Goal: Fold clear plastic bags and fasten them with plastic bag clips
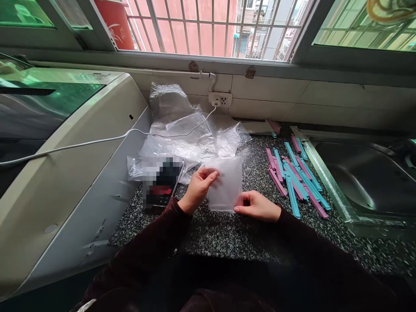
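Speckled dark surface under a barred window, sink at right, cream appliance at left, likely a washing machine. Translucent plastic bag sits in front of the body, between both hands; can't tell if its lower edge touches the surface. Left hand: nearly closed, thumb and fingers pinching the bag's upper left part. Right hand: thumb and fingers closed on the lower right corner, other fingers curled. Diagonal grip probably keeps the thin film flat and taut; can't tell if one or both layers are pinched. Loose clear plastic sheeting is heaped behind, by the wall, likely out of the working spot yet within reach. Pink and teal strips lie in a loose overlapping pile beside the sink, on the right hand's side, probably for easy pickup. Phone, partly pixelated, lies near the left forearm, apparently placed for viewing. White cable runs over the sheeting to the wall socket.
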Demonstrator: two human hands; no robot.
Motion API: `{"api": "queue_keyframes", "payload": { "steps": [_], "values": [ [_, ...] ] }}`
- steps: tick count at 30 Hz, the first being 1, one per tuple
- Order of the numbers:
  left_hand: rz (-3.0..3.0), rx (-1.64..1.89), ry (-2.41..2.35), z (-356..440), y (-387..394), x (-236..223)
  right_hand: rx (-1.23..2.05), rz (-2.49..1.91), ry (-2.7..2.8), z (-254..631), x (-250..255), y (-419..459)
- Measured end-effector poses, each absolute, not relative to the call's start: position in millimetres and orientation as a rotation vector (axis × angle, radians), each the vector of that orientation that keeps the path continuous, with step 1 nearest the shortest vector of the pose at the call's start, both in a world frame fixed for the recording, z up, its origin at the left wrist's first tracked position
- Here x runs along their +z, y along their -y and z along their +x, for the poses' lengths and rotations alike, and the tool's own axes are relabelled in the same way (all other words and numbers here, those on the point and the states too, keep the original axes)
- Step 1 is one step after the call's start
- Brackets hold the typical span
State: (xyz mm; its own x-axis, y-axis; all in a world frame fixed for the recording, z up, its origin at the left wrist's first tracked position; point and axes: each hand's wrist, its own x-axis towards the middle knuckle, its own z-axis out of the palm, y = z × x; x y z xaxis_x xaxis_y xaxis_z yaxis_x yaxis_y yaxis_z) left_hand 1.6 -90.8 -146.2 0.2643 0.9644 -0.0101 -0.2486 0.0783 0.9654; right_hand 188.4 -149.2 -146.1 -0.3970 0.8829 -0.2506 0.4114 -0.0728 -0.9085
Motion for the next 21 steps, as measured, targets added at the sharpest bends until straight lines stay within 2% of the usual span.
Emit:
{"api": "queue_keyframes", "payload": {
  "steps": [8, 15, 21],
  "values": [
    [1.245, 0.708, -0.809, 4, 97, -145, 1.209, -1.318, 1.288, 200, -134, 141],
    [1.236, 0.671, -0.853, 6, 99, -147, 1.203, -1.31, 1.325, 200, -134, 143],
    [1.225, 0.779, -0.876, 7, 96, -152, 1.263, -1.305, 1.357, 203, -134, 140]
  ]
}}
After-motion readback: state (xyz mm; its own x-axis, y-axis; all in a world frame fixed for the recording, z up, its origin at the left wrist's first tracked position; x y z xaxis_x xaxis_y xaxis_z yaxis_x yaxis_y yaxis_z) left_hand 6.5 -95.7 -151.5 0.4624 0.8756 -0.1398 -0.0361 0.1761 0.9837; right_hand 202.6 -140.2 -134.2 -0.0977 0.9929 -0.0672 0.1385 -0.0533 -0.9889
